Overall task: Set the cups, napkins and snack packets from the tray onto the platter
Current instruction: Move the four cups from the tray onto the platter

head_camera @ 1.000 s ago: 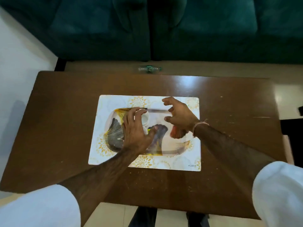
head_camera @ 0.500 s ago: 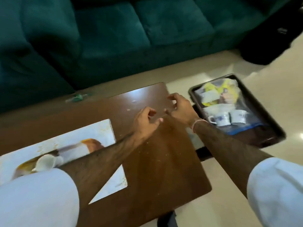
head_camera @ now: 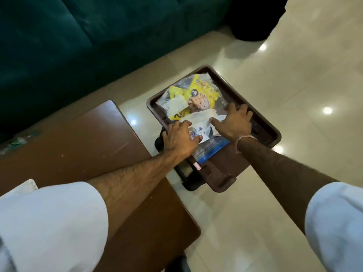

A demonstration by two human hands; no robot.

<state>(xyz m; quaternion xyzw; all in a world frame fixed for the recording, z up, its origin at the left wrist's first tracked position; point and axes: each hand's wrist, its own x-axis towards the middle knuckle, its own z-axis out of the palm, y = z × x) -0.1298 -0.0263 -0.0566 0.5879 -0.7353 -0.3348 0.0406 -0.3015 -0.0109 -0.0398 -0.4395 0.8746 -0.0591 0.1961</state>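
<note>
A dark brown tray (head_camera: 269, 132) stands on a low stand to the right of the table. In it lie a yellow snack packet (head_camera: 198, 91) in clear plastic and white napkins (head_camera: 196, 116). A white cup with blue flowers (head_camera: 198, 132) stands at the tray's near side; my left hand (head_camera: 176, 138) wraps it, thumb below and fingers over its left side. My right hand (head_camera: 233, 122) lies palm down with fingers spread just right of that cup, hiding what is under it. The platter is out of view.
The brown wooden table (head_camera: 88, 146) fills the lower left, with a corner of the white placemat (head_camera: 29, 185) at its left edge. A teal sofa (head_camera: 78, 36) runs behind. Glossy tiled floor (head_camera: 294, 75) surrounds the tray. A blue-edged plastic sheet (head_camera: 214, 150) lies under the cups.
My view swung right from the table to the tray. Both hands moved from above the table's corner onto the cups in the tray.
</note>
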